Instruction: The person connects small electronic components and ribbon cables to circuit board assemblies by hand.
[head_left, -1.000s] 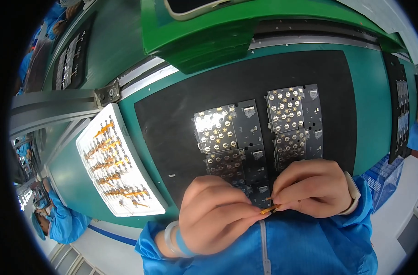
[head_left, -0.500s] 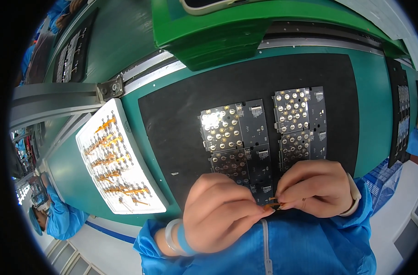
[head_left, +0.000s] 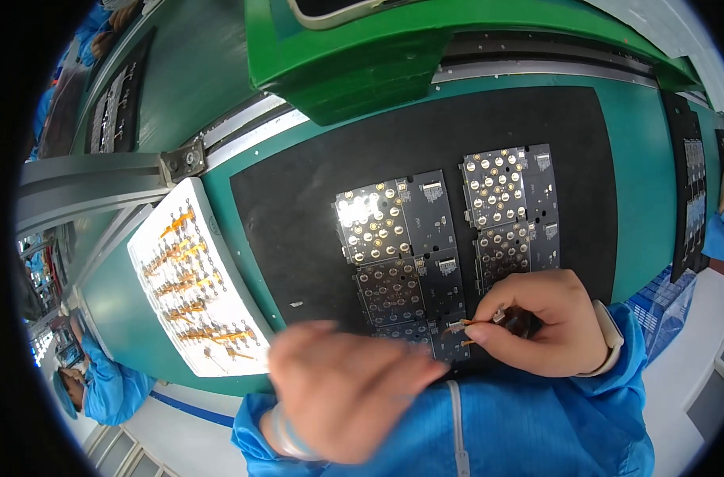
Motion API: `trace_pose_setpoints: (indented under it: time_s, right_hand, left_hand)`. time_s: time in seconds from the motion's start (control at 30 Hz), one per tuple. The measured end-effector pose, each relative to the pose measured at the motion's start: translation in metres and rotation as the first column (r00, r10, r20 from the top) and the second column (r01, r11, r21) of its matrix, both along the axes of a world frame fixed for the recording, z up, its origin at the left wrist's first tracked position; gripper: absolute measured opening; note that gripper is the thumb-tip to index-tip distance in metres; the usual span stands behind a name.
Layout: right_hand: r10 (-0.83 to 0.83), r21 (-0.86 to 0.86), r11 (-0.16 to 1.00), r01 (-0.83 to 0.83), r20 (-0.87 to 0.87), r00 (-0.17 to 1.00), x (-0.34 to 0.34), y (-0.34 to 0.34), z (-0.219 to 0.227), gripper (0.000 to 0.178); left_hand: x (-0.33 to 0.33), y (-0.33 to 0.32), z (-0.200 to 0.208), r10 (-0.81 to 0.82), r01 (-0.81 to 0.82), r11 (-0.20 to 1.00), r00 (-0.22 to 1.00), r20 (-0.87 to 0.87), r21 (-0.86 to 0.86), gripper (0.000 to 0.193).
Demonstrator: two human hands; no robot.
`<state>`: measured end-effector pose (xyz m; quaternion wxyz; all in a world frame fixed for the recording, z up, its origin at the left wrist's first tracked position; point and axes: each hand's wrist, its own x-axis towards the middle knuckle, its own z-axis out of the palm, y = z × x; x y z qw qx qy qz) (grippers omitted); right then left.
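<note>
— hands first, since they sit closest to us: what are we doing with them?

— our left hand is blurred and low in the view, fingers loosely curled; we cannot tell whether it holds anything. our right hand is pinched shut on a small orange flex part, thumb and forefinger closed around it.

— where is that part?

— just at the lower edge of the nearer dark circuit panel, touching or almost touching it; we cannot tell which. the panel lies flat on a black mat, with gold dots across its squares.

— what is beside it?

— a second dark panel lies just to the right, a little farther from us, on the same mat. to the left, off the mat, a white tray carries rows of orange flex parts.

— and beyond?

— the green bench runs under everything, with a metal rail at far left and a raised green housing at the top. people in blue coats work at the edges.
</note>
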<state>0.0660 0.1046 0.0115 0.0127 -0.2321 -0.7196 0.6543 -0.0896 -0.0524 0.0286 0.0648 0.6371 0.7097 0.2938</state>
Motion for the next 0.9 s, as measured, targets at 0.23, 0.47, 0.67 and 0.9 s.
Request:
trace_pose_setpoints:
  time_s: [0.23,0.47,0.67,0.9]
  right_hand:
    - [0.016,-0.053,0.998,-0.020,-0.069,0.997,0.006,-0.002,-0.002,0.010]
    - [-0.047,0.015,0.999,0.046,0.100,0.994,0.005,0.005,0.007,0.013]
    - [-0.195,0.184,0.970,0.162,0.181,0.964,-0.001,-0.001,-0.005,0.016]
    - [-0.207,0.197,0.965,0.170,0.183,0.961,-0.002,-0.001,-0.006,0.016]
  left_hand:
    - [0.012,0.011,-0.019,-0.076,0.075,0.997,0.993,-0.085,-0.018,0.026]
    - [0.002,0.009,-0.025,-0.090,0.090,0.996,0.983,0.160,0.012,0.027]
    - [0.012,0.006,-0.040,-0.064,0.063,0.991,0.998,-0.010,-0.121,0.034]
    - [0.017,0.003,-0.042,-0.104,0.064,0.985,0.960,-0.260,-0.157,0.038]
